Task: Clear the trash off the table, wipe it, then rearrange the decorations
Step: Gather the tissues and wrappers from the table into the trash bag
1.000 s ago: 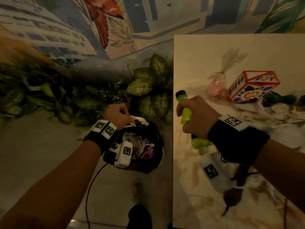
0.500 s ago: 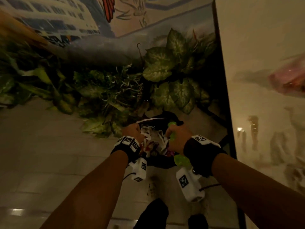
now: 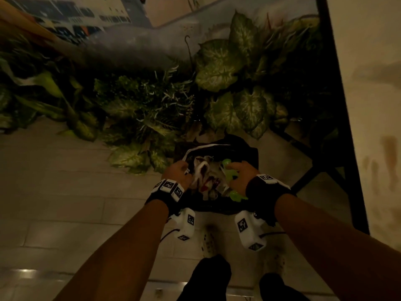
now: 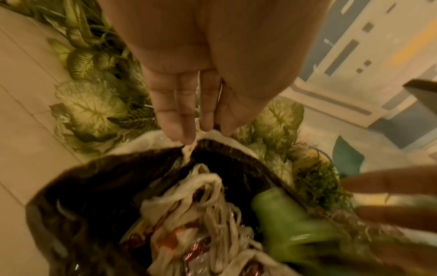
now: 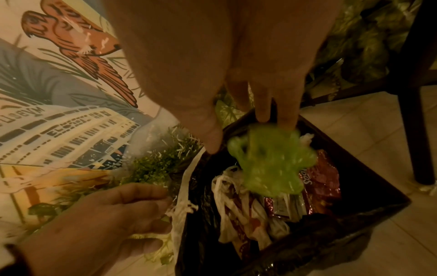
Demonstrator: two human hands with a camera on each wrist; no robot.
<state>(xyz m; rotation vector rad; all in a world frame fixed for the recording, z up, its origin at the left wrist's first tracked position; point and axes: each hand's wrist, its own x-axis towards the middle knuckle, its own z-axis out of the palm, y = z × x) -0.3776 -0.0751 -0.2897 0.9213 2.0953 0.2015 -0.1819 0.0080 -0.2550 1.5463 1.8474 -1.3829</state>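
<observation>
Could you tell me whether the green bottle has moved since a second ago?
Yes. The green bottle has gone from above the table edge leftwards and down into the black trash bag on the floor.

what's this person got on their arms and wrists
Both forearms are bare, no sleeves. The left hand and right hand each have a black wristband with white square-patterned marker tags. A white boxy camera unit, also tagged, hangs under each wrist, trailing a thin black cable.

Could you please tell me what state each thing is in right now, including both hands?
Black trash bag: on the floor, mouth held open, partly filled with wrappers and paper.
Green bottle: blurred, over the bag's mouth at the right hand's fingers; grip unclear.
Left hand: pinches the bag's white drawstring.
Right hand: fingers point down into the bag.
Table: stained, not yet wiped.
</observation>
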